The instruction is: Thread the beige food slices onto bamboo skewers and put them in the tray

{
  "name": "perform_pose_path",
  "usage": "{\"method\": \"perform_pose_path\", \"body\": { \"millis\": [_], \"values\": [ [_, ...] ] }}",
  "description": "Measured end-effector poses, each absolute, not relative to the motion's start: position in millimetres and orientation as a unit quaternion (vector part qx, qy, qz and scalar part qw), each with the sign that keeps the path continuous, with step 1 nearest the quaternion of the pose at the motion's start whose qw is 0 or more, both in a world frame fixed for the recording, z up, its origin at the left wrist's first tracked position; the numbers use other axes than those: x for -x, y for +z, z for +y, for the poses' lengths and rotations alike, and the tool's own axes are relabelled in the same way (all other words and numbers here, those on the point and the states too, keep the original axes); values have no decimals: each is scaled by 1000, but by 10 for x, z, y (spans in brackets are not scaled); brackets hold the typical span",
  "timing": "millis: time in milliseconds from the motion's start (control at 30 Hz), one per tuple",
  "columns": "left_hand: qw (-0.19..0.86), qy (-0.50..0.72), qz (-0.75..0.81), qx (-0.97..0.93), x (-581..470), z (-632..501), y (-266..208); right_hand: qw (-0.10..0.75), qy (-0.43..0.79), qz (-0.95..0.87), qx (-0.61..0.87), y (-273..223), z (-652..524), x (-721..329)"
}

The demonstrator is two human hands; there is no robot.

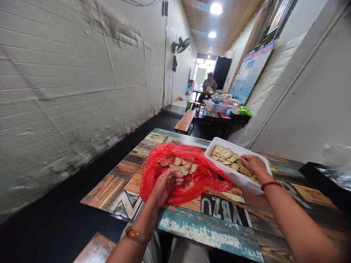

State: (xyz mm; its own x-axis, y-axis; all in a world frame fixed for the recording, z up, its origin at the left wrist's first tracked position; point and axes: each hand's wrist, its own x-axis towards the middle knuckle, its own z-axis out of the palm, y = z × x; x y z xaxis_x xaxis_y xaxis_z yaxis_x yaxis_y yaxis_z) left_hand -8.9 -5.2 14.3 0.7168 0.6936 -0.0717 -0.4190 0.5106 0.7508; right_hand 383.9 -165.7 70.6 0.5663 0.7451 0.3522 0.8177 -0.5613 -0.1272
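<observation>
A red plastic bag (153, 160) lies spread on the table, its mouth wide around a heap of round, pale, thin slices (186, 166) that look like potato. My left hand (167, 184) hovers over the near side of the bag, palm turned up and sideways, fingers apart with nothing seen in them. To the right stands a white plastic tray (219, 141) holding rows of skewered slices (223, 153), their thin sticks pointing towards me. Inside the tray, my right hand (255, 166) pinches a skewer by its stick; the fingertips are partly hidden.
Loose thin sticks (233, 201) lie on the patterned wooden table (109, 188) between bag and tray. A black box (326, 182) with clear plastic sits at the right. Beyond are a bench (185, 121), a cluttered table (227, 116) and a seated person (210, 84).
</observation>
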Motion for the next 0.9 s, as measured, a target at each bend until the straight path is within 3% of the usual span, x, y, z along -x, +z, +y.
{"method": "perform_pose_path", "body": {
  "millis": [267, 400, 500, 600, 900],
  "values": [
    [849, 329, 185, -369, 81, -61, 157, 195, -214, -472, 832, 923, -1806, -3521],
    [853, 333, 175, -362, 68, -61, 152, 215, -191, -514, 808, 951, -1967, -3078],
    [854, 331, 179, -359, 62, -65, 143, 231, -152, -586, 762, 793, -2072, -2630],
    [858, 324, 173, -358, 58, -74, 142, 181, -113, -653, 727, 522, -2136, -2275],
    [858, 324, 158, -366, 66, -142, 150, 132, -150, -630, 750, -46, -2230, -2182]
  ]
}}
